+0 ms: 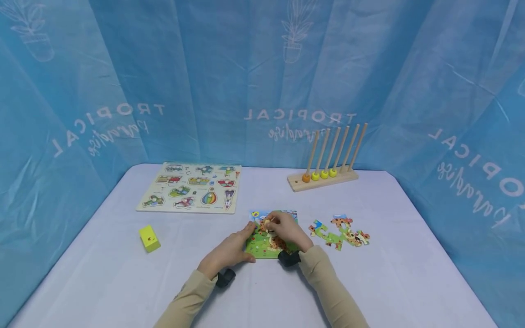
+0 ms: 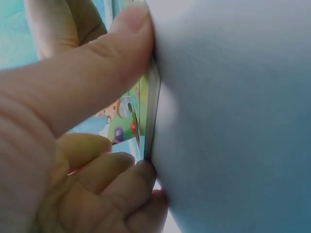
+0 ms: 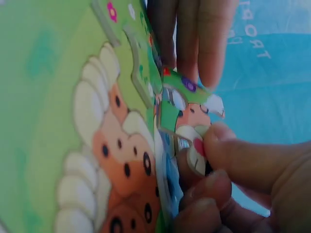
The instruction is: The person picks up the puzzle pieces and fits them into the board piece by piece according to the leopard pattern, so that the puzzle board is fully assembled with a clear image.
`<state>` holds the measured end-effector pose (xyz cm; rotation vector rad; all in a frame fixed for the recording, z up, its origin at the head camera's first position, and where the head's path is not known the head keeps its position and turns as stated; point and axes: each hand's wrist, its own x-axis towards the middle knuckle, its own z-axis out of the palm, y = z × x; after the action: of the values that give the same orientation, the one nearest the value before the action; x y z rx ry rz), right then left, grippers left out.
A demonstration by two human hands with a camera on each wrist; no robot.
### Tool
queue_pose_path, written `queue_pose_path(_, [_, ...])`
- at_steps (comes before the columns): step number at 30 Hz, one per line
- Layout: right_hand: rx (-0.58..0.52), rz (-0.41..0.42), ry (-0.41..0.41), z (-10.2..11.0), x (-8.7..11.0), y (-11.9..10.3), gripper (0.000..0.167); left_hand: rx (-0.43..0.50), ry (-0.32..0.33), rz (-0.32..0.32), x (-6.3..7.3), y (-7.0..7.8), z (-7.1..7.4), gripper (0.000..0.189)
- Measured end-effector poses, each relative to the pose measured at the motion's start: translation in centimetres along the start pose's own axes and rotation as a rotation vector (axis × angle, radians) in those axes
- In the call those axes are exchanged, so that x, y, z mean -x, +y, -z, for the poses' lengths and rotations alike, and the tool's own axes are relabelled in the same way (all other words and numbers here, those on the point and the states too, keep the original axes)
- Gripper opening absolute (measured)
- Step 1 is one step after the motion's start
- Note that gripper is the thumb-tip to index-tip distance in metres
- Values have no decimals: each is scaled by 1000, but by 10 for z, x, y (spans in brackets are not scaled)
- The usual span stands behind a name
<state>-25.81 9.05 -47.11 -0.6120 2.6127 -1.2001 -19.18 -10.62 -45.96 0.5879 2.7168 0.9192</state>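
Blue curtain (image 1: pixel 221 82) behind white table (image 1: pixel 393 282) | head: puzzle board (image 1: pixel 265 250) central, left hand (image 1: pixel 230 247) at its 8 o'clock, right hand (image 1: pixel 285 228) over it, loose pieces (image 1: pixel 352 237) at 3, probably for easy reach | left wrist: thumb and fingers wide against board edge, likely bracing | right wrist: fingers pinch puzzle piece (image 3: pixel 193 114), likely for fine control

Looks like a draped-off play booth, blue printed curtains (image 1: pixel 221 82) left, right and far, bead rack (image 1: pixel 328 183) and picture board (image 1: pixel 197 189) on a white table (image 1: pixel 123 273)
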Motion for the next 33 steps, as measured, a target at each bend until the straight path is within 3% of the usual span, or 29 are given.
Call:
queue_pose_path(10, [-43, -22, -8, 0, -3, 9, 14, 36, 0, 20, 0, 1, -1, 104])
queue_pose_path(19, [95, -32, -14, -6, -2, -2, 18, 32, -5, 40, 1, -1, -2, 106])
queue_pose_path(22, [96, -42, 16, -10, -3, -3, 19, 24, -20, 34, 1, -2, -2, 102])
queue_pose_path(28, [70, -55, 82, -13, -4, -6, 42, -10, -35, 2, 1, -1, 1, 85])
queue_pose_path(33, [46, -62, 68, -13, -3, -5, 39, -24, -69, 20, 1, -1, 1, 78])
